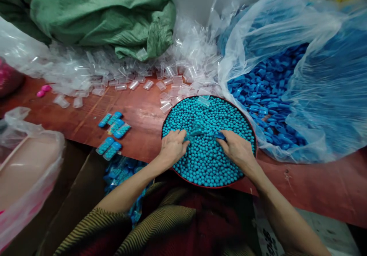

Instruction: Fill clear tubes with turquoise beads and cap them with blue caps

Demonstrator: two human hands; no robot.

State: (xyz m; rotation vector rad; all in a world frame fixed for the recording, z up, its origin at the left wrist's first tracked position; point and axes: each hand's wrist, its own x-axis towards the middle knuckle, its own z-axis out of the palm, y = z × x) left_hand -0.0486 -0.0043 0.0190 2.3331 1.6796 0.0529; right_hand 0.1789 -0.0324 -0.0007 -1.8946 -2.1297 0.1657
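A round red-rimmed tray (256,143) full of turquoise beads (206,164) sits at the table's front edge. Over its left side, my left hand (173,147) is closed with its fingertips at the beads, gripping what looks like a small clear plastic container (195,131), blurred and partly sunk among them. Across from it, my right hand (236,147) pinches a blue cap (220,135) just above the beads. One loose clear container (203,101) lies on the beads at the tray's far side.
Many clear containers (147,85) are heaped along the back, below a green sack (103,15). Blue caps (266,91) spill from a plastic bag (323,107) at right. Several filled, capped containers (114,126) lie left on the red table (143,141); more fill a bag (123,174) below.
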